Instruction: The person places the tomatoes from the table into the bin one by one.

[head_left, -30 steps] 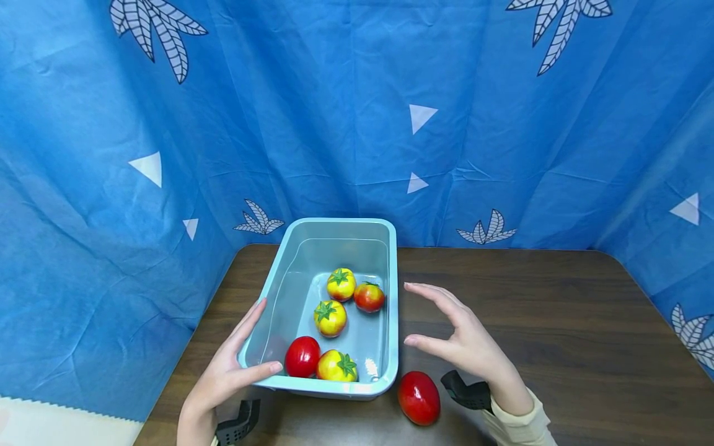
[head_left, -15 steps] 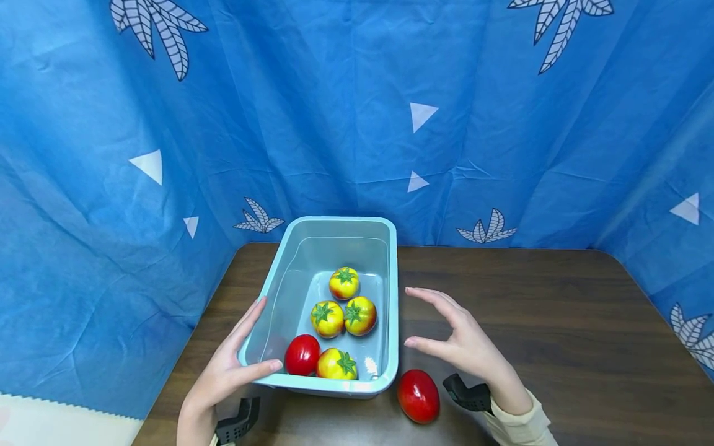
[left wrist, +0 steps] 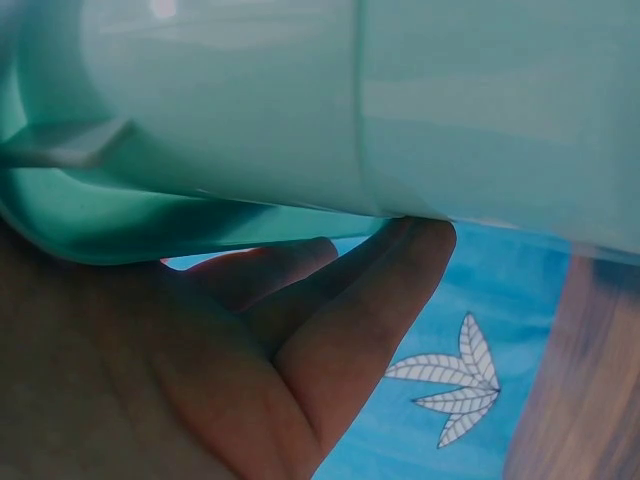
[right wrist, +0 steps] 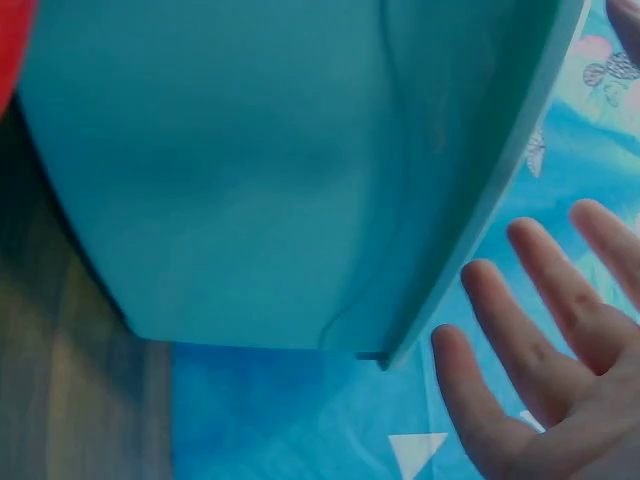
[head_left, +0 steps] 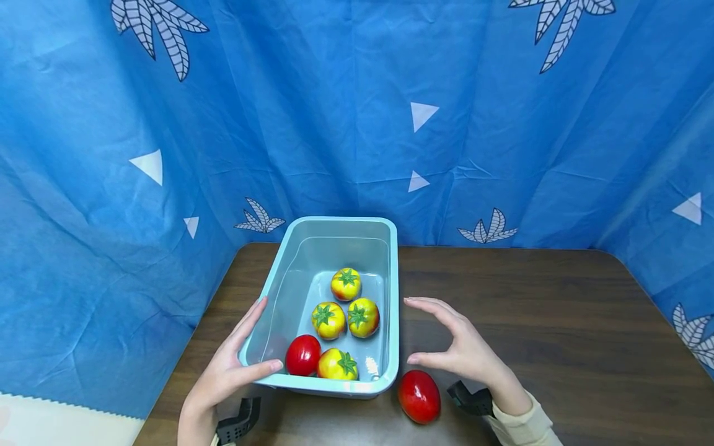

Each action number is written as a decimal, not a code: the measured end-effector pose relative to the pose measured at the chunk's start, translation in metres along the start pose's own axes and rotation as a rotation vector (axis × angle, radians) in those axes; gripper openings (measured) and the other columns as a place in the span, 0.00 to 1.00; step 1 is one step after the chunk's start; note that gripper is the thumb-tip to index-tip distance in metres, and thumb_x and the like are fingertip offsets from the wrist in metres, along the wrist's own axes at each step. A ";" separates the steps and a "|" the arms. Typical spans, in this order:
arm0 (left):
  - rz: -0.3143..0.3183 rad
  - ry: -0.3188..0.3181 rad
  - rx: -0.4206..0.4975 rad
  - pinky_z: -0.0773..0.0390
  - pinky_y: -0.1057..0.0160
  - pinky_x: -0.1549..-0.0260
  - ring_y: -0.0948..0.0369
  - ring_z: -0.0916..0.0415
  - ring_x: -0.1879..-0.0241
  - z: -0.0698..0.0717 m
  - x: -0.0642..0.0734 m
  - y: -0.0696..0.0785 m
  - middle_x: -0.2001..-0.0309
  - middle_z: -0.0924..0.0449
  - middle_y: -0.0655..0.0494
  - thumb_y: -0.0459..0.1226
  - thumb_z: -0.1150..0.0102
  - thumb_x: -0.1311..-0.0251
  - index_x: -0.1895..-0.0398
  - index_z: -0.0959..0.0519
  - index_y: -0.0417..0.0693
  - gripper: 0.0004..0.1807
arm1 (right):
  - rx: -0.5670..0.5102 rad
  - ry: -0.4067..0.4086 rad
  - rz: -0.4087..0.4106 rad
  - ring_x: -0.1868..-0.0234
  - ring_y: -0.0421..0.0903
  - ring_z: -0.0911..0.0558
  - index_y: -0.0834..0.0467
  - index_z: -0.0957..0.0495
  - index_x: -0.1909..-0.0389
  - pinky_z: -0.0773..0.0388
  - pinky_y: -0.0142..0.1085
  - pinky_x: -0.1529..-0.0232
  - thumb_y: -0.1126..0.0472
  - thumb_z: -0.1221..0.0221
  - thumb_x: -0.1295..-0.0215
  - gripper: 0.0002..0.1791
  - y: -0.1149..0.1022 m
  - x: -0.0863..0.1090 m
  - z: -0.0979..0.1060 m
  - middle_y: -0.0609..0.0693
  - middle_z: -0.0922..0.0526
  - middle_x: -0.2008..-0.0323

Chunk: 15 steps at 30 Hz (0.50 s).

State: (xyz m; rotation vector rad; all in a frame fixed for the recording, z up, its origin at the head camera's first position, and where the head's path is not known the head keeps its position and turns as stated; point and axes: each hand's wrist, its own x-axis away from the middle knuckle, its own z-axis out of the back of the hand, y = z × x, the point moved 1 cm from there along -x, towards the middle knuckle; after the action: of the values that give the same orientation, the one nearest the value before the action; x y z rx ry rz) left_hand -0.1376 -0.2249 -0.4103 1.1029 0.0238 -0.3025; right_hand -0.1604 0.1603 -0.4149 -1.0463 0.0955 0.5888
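Note:
A light teal plastic bin holds several yellow-red tomatoes with green star-shaped tops. One smooth red oval fruit lies in its near left corner. My left hand grips that corner, the thumb over the rim and the fingers along the outer side; in the left wrist view the fingers touch the outer wall below the rim. My right hand hovers right of the bin, fingers and thumb spread apart, holding nothing. Just below it, a second red oval fruit lies on the table.
A dark wooden table extends to the right of the bin. Blue patterned cloth hangs behind the table and along both sides. Each wrist wears a black strap.
One tomato in the bin has rolled left and toward me, its green top now facing up. Neighbouring tomatoes shifted slightly. My right hand has come down a little; the left stays put.

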 end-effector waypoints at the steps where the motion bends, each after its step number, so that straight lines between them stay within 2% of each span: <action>1: 0.000 -0.001 0.003 0.39 0.28 0.51 0.49 0.53 0.34 0.000 0.000 0.000 0.27 0.55 0.52 0.35 0.32 0.52 0.27 0.47 0.57 0.49 | -0.006 -0.004 0.000 0.40 0.42 0.32 0.44 0.33 0.36 0.27 0.55 0.49 0.53 0.27 0.55 0.42 0.001 0.001 -0.001 0.41 0.32 0.38; 7: -0.002 -0.001 0.012 0.38 0.28 0.51 0.48 0.53 0.34 -0.001 0.000 0.000 0.27 0.55 0.51 0.35 0.32 0.53 0.27 0.47 0.56 0.49 | -0.015 -0.040 -0.009 0.40 0.42 0.31 0.45 0.33 0.37 0.25 0.53 0.51 0.56 0.26 0.57 0.43 0.012 0.012 -0.006 0.42 0.31 0.38; 12: -0.005 -0.003 0.015 0.37 0.29 0.51 0.49 0.53 0.35 -0.002 0.000 -0.001 0.27 0.55 0.51 0.35 0.32 0.52 0.27 0.47 0.56 0.49 | -0.049 -0.090 -0.060 0.41 0.43 0.31 0.47 0.32 0.37 0.28 0.60 0.52 0.56 0.26 0.58 0.43 0.028 0.024 -0.012 0.41 0.31 0.39; 15: -0.007 -0.002 0.012 0.37 0.29 0.51 0.49 0.53 0.35 -0.001 0.000 -0.001 0.27 0.55 0.52 0.35 0.32 0.52 0.27 0.47 0.57 0.49 | -0.089 -0.125 -0.069 0.41 0.47 0.30 0.47 0.32 0.38 0.29 0.61 0.52 0.56 0.27 0.57 0.41 0.036 0.029 -0.016 0.42 0.30 0.39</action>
State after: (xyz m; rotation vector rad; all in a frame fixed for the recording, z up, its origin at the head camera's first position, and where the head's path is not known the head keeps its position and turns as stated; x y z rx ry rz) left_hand -0.1378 -0.2240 -0.4117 1.1149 0.0236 -0.3102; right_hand -0.1509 0.1722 -0.4611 -1.0919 -0.0769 0.5985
